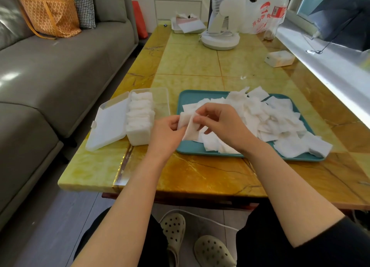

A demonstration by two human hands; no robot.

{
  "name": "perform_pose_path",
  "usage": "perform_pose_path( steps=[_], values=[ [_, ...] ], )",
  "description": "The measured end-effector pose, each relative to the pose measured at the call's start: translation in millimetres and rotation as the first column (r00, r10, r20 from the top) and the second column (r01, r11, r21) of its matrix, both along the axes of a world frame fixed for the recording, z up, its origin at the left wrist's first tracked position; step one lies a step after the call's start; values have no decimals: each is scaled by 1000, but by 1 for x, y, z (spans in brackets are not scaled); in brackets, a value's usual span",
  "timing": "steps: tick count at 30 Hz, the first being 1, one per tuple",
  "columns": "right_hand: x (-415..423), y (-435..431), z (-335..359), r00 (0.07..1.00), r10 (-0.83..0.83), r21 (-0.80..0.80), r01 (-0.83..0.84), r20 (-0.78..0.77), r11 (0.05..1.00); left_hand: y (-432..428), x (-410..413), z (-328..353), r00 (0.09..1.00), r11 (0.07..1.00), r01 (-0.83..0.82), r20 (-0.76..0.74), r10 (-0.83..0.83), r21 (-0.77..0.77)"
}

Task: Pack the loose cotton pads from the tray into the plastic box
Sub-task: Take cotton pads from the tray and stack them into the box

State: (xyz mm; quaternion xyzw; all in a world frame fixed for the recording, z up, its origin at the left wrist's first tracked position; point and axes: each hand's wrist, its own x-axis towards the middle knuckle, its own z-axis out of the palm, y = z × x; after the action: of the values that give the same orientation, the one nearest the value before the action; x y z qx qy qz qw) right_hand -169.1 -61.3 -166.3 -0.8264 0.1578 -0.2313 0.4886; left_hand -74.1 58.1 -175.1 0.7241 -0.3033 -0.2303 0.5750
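A teal tray (pixel 190 98) on the yellow marble table holds a heap of loose white cotton pads (pixel 276 118). To its left stands a clear plastic box (pixel 160 100), its lid (pixel 109 124) flipped open to the left, with a row of pads (pixel 140 112) packed along its left side. Over the tray's left edge, my left hand (pixel 167 133) and my right hand (pixel 220 122) together pinch a small stack of cotton pads (pixel 189 126) between their fingers.
A white fan base (pixel 220 39), a plastic bag (pixel 262 12), a small white pack (pixel 279 58) and a white dish with papers (pixel 187 24) sit at the table's far end. A grey sofa (pixel 60 70) runs along the left, a window sill (pixel 330 66) along the right.
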Motion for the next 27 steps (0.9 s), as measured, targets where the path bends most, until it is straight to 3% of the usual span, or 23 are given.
perform_pose_path(
  steps=[3, 15, 22, 27],
  values=[
    [0, -3, -1, 994, -85, -11, 86, 61, 996, -1, 0, -1, 999, 999, 48, -13, -48, -13],
    [0, -9, -11, 986, -160, -218, 165, 38, 962, -3, -3, 0, 999, 999, 52, 13, -52, 4],
    [1, -6, -10, 995, -99, -509, 95, 19, 855, -2, -6, 1, 998, 998, 55, -17, -54, 13],
    [-1, -6, -10, 990, -140, -460, 129, 12, 879, -4, -4, -3, 999, 998, 24, 40, -27, 61]
  ],
)
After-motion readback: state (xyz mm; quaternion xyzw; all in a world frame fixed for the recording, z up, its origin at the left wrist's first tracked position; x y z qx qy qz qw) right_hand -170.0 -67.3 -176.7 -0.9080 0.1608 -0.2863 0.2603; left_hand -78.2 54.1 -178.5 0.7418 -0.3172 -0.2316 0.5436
